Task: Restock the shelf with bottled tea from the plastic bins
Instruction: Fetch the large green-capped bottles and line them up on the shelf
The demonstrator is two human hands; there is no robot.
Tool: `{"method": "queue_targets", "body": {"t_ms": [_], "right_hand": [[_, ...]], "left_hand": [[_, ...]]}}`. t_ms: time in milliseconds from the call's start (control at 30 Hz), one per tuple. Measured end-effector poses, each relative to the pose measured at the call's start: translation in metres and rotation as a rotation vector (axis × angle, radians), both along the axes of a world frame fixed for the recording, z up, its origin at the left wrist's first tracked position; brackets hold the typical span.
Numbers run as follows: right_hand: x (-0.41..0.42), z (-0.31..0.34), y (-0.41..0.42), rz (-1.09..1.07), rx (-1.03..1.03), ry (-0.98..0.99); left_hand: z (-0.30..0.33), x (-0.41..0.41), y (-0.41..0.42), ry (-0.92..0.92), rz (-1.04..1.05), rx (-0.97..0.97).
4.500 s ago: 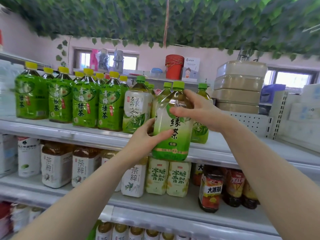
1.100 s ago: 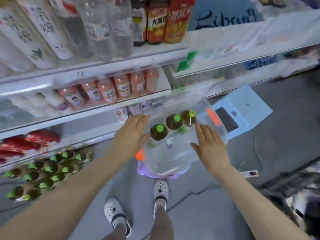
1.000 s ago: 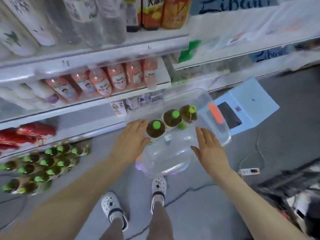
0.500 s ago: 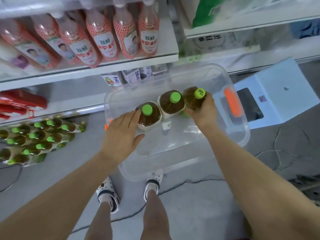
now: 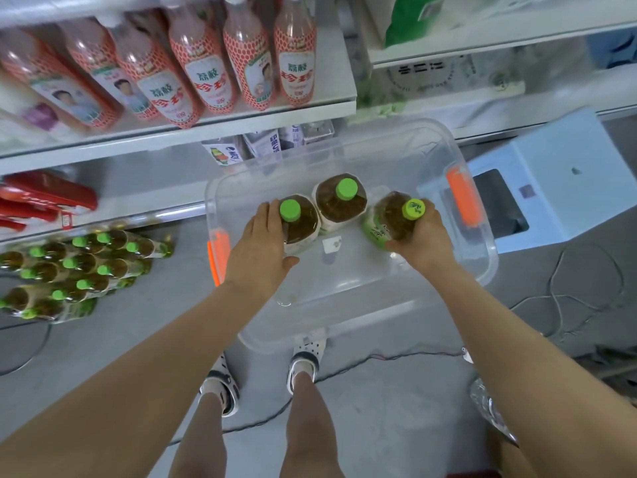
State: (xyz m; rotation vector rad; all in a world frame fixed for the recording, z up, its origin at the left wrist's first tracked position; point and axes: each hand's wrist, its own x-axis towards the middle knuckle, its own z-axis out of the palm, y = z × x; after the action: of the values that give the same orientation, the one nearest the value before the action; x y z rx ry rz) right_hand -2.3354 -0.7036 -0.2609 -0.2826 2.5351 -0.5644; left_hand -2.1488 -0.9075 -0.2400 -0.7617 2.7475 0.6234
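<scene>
A grey concrete floor [image 5: 396,419] fills the lower view, with white metal store shelves [image 5: 213,124] rising along the top. A row of clear pink-labelled drink bottles [image 5: 248,60] leans on the upper shelf board, and red packets [image 5: 44,198] lie on the board below at the left. A large clear plastic bin with orange side latches [image 5: 344,305] stands on the floor in front of the shelves, just beyond the person's white perforated clogs [image 5: 306,350]. A pale blue plastic stool [image 5: 558,167] sits just beside the bin's right end. A shrink-wrapped pack of green-capped tea bottles [image 5: 76,267] lies on the floor to the left, apart from the bin. Thin cables [image 5: 565,291] trail over the floor at the right.

Inside the bin, three brown tea bottles with green caps stand in a row near the far wall. The left hand [image 5: 262,250] rests against the left bottle [image 5: 300,219], fingers straight along its side and thumb spread below it. The middle bottle [image 5: 339,201] stands upright and untouched, touching the left one. The right hand [image 5: 424,239] grips the right bottle [image 5: 393,215], fingers curled round its shoulder just below the cap; this bottle tilts, its green-and-white label facing left.
</scene>
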Motion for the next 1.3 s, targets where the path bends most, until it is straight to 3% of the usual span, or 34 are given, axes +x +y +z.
{"method": "queue_targets", "body": {"t_ms": [200, 433, 567, 733, 867, 1100, 1300], "right_hand": [[-0.003, -0.006, -0.010, -0.017, 0.005, 0.041], [-0.006, 0.008, -0.014, -0.115, 0.013, 0.017], [0.010, 0.027, -0.006, -0.224, -0.162, -0.012], [0.034, 0.070, 0.009, -0.218, -0.393, -0.043], [0.048, 0.118, 0.012, -0.198, -0.561, -0.059], [0.056, 0.229, -0.013, -0.120, -0.783, -0.044], [0.059, 0.321, -0.065, 0.093, -0.872, 0.057]], "left_hand": [[-0.023, -0.021, -0.007, 0.053, 0.198, 0.176], [-0.005, -0.031, -0.016, 0.077, 0.306, 0.253], [0.021, -0.024, -0.032, 0.118, 0.351, 0.413], [0.071, -0.009, -0.047, 0.229, 0.486, 0.796], [0.123, 0.004, -0.054, 0.359, 0.505, 0.932], [0.221, 0.039, -0.071, 0.600, 0.548, 0.966], [0.296, 0.075, -0.099, 0.809, 0.535, 0.869]]}}
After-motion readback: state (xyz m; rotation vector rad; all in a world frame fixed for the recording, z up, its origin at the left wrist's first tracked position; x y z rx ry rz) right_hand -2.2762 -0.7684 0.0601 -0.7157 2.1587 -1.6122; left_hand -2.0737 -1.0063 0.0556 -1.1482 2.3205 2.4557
